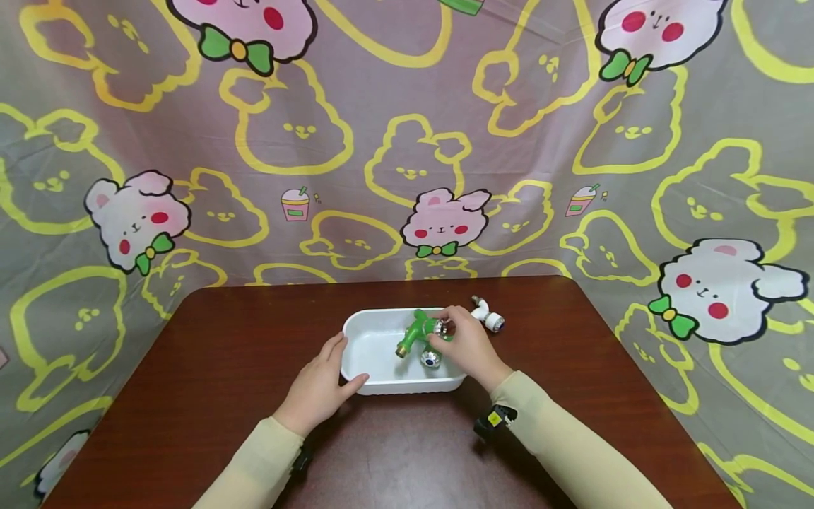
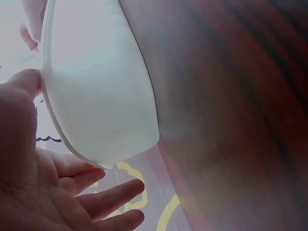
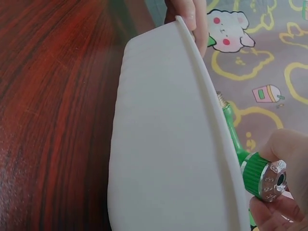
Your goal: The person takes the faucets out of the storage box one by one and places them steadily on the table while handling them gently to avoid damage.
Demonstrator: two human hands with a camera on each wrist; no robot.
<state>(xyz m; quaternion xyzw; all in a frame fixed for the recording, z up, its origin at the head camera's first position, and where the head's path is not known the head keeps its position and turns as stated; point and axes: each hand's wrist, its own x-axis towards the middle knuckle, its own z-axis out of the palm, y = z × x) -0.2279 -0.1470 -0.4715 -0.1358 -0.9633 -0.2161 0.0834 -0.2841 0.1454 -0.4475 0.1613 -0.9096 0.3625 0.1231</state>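
Observation:
A white oblong plastic basin (image 1: 369, 344) sits on the table. My left hand (image 1: 316, 390) holds its left end, thumb by the front rim and fingers against the outer side. The right hand (image 1: 467, 344) pinches a green angle valve (image 1: 416, 332) over the basin's right part. Its brass threaded end points down to the left, and its round ribbed knob (image 3: 256, 175) with a chrome face shows between thumb and fingers in the right wrist view. Below it in the basin is a second chrome knob (image 1: 430, 358) with a dark centre; its body is mostly hidden.
A white angle valve (image 1: 487, 315) with a chrome-and-dark knob lies on the table behind the basin's right end. The dark reddish-brown wooden table (image 1: 254, 339) has rounded far corners. A patterned cloth (image 1: 356, 198) hangs behind and around it.

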